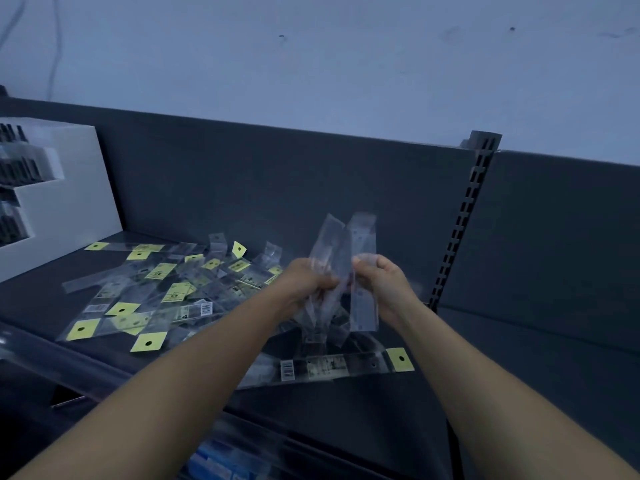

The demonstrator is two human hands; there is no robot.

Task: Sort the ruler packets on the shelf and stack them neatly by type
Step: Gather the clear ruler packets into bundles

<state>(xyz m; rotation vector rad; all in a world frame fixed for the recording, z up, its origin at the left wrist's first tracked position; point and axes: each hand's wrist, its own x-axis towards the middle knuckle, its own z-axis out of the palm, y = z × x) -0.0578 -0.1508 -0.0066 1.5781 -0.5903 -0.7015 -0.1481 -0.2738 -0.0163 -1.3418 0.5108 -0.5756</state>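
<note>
Holding: the left hand (308,282) and the right hand (381,277) are raised together above the dark grey metal shelf (346,420), sharing a fan of clear, narrow plastic ruler packets (327,244).
Fingers: both sets are curled. The left pinches the leaning bundle near its middle; the right pinches one separate clear packet (363,237).
Long axis: the right hand's packet stands nearly upright, running above and below the fingers. The left hand's bundle leans with its top towards that packet, and the tops sit just beside each other.
Turning relation: the loose heap of yellow-tagged packets (162,292) lies below and to the left, nearer the left hand. Bare shelf lies below and to the right, nearer the right hand, and looks the likelier spot to set a stack down.
Counts: two hands. At least two held packets; blur hides the exact number. Well over a dozen yellow tags in the heap, overlapped too far to count exactly. One long clear packet (329,367) lying crosswise near the front edge.
Nearby: one white stepped cardboard display box (76,188) at far left; one slotted dark upright post (464,220) behind the right hand.
</note>
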